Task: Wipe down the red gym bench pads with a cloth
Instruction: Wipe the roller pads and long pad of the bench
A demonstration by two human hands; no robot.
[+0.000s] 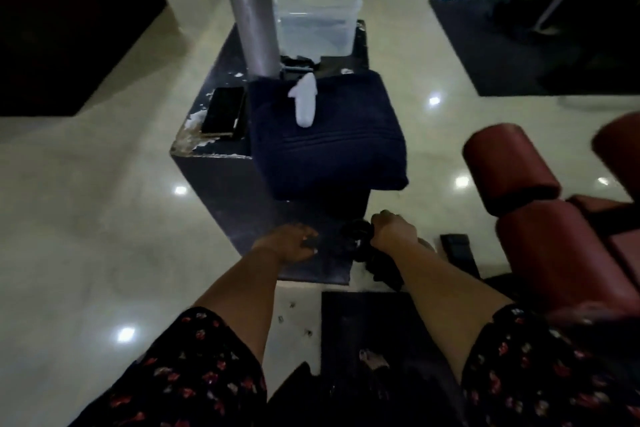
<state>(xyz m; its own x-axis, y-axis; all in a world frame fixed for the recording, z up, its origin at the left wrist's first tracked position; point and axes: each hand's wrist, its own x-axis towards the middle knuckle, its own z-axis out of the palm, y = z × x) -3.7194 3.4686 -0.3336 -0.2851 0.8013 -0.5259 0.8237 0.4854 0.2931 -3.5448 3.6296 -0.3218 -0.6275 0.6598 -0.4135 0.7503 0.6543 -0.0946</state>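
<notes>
Head view: right hand (391, 230) fisted round cloth (353, 236); left hand (289, 244) pinches its end; soft, limp, likely light; hold bunched.

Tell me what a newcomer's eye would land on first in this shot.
The red bench pads at the right edge stand out against the pale floor. At lower centre the left hand and right hand hold a dark cloth between them. Behind, a folded navy towel with a small white object on it lies on a dark block, a clear plastic tub beyond it.
</notes>
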